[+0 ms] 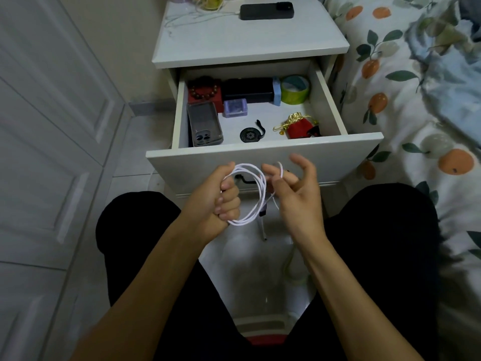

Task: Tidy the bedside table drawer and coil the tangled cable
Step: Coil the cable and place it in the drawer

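A white cable [257,194] hangs in several loops in front of the open drawer [260,155] of the white bedside table [247,45]. My left hand [218,196] is a fist closed around one side of the loops. My right hand [294,188] has its fingers spread, and a strand of the cable runs over its index finger. The cable's loose end dangles below the loops, between my knees. In the drawer lie a clear phone case [204,125], a bead bracelet on a red box [204,91], a black box [248,89], a green tape roll [295,89], a small purple box [235,108], a round black disc [250,135] and a red pouch [296,127].
A black phone [266,11] and thin white wires [192,16] lie on the table top. A bed with a fruit-print cover [416,100] is at the right, white panelled doors [52,126] at the left. My legs in black flank a white stool or bin on the floor.
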A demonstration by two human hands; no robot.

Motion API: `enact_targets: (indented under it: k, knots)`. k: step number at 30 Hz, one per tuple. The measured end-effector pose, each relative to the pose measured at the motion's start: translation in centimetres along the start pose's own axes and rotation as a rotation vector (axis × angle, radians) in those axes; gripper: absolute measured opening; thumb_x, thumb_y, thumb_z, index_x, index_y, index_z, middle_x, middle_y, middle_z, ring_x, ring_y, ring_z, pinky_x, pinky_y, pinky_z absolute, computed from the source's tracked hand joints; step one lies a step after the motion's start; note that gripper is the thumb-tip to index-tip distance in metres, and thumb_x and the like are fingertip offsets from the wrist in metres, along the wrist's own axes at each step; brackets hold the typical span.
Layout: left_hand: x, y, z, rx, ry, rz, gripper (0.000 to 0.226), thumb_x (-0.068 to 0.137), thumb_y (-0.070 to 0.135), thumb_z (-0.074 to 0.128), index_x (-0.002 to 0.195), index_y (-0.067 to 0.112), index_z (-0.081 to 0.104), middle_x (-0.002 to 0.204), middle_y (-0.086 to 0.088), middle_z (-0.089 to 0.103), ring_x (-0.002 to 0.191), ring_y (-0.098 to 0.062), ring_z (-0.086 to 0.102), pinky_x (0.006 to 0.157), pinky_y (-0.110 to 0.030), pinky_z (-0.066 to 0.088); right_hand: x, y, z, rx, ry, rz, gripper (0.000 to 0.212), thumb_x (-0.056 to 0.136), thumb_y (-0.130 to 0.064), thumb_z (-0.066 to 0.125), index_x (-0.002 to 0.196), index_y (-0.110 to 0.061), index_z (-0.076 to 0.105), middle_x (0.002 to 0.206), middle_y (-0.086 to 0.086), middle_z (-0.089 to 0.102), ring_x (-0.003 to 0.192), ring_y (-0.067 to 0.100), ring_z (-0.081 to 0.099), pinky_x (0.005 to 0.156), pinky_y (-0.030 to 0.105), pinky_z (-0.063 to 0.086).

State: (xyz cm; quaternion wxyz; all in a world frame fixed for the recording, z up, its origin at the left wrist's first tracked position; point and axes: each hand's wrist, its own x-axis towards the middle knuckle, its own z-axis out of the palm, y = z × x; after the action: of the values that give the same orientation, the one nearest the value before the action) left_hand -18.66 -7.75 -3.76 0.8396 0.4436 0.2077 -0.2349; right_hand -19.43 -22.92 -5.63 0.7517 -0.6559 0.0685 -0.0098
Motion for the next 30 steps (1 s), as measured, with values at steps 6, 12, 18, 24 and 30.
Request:
enact_targets:
  k: [6,12,18,24,30]
  knots:
    - [-0.1,-0.1,0.6,0.072,-0.033,-0.057,0.055,0.1,0.04,0.042,0.05,0.019,0.033,0.036,0.004,0.02,0.027,-0.007,0.016,0.034,-0.018,0.011,-0.3,-0.1,0.3,-0.25,-0.12,-0.07,0.03,0.098,-0.014,0.054,0.127,-0.014,0.06,0.111,-0.005,0.069,0.099,0.003,0.066,0.09,0.026,0.054]
    - [-0.5,-0.9,0.7,0.315,0.013,0.109,0.046,0.101,0.042,0.043,0.063,0.016,0.04,0.044,0.002,0.028,0.036,-0.01,0.025,0.04,-0.022,0.025,-0.1,0.0,-0.5,-0.329,-0.232,-0.197,0.029,0.095,-0.001,0.053,0.109,-0.021,0.069,0.077,0.002,0.07,0.054,0.015,0.059,0.054,0.027,0.05]
    - [0.5,-2.6,-0.6,1.149,0.253,0.798,0.029,0.095,0.037,0.054,0.087,0.015,0.072,0.104,0.009,0.057,0.094,0.001,0.055,0.083,-0.01,0.04,0.9,-0.3,-1.5,-0.229,-0.309,-0.153,0.024,0.096,0.004,0.049,0.105,-0.007,0.068,0.073,-0.005,0.065,0.051,0.015,0.05,0.052,0.024,0.044]
    - [0.3,-2.5,1.0,0.467,0.1,0.438,0.02,0.096,0.021,0.057,0.081,0.012,0.067,0.06,-0.002,0.059,0.059,-0.022,0.066,0.071,-0.037,0.057,2.6,-1.8,-2.7,-0.351,-0.45,-0.135,0.022,0.099,-0.003,0.05,0.112,-0.008,0.066,0.077,-0.007,0.067,0.053,0.012,0.052,0.049,0.019,0.044]
    - [0.6,-1.5,1.6,0.176,-0.019,0.03,0.021,0.097,0.027,0.054,0.092,0.01,0.064,0.051,0.001,0.036,0.042,-0.011,0.041,0.058,-0.033,0.054,4.0,-1.8,-3.4,-0.424,-0.476,-0.12,0.021,0.099,-0.007,0.051,0.11,-0.016,0.067,0.076,-0.01,0.069,0.054,0.014,0.054,0.052,0.034,0.049]
